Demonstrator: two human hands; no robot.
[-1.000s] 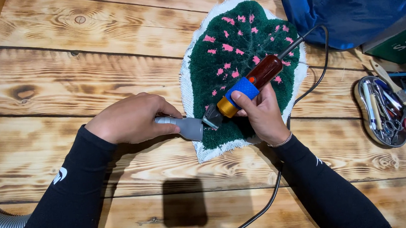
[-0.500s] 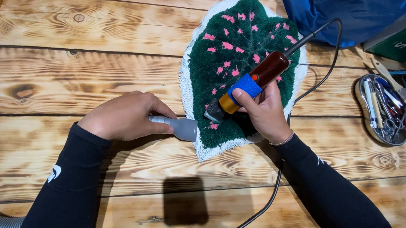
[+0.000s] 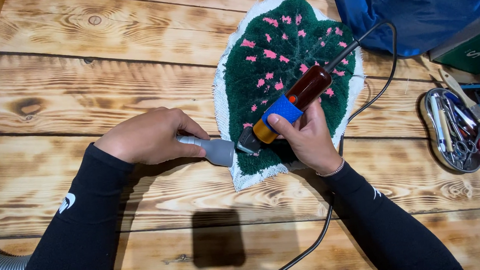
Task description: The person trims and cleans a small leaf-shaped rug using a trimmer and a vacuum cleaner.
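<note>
A leaf-shaped tufted rug (image 3: pixel 290 50), dark green with pink spots and a white cloth border, lies on the wooden table (image 3: pixel 83 72). My right hand (image 3: pixel 306 140) grips a corded electric clipper (image 3: pixel 290 107) with a brown body, a blue band and an orange collar; its blade rests on the rug's lower left edge. My left hand (image 3: pixel 150 137) holds a grey vacuum nozzle (image 3: pixel 213 149), its tip touching the rug's white border just left of the blade. Both arms wear black sleeves.
A grey ribbed hose (image 3: pixel 3 265) runs off at the bottom left. The clipper's black cord (image 3: pixel 382 83) loops right and down. A metal tray (image 3: pixel 453 129) with scissors and tools sits at the right edge. A blue bag (image 3: pixel 414 8) lies at the top right.
Both hands hold their places. The nozzle tip and the clipper blade have shifted slightly along the rug's lower left edge.
</note>
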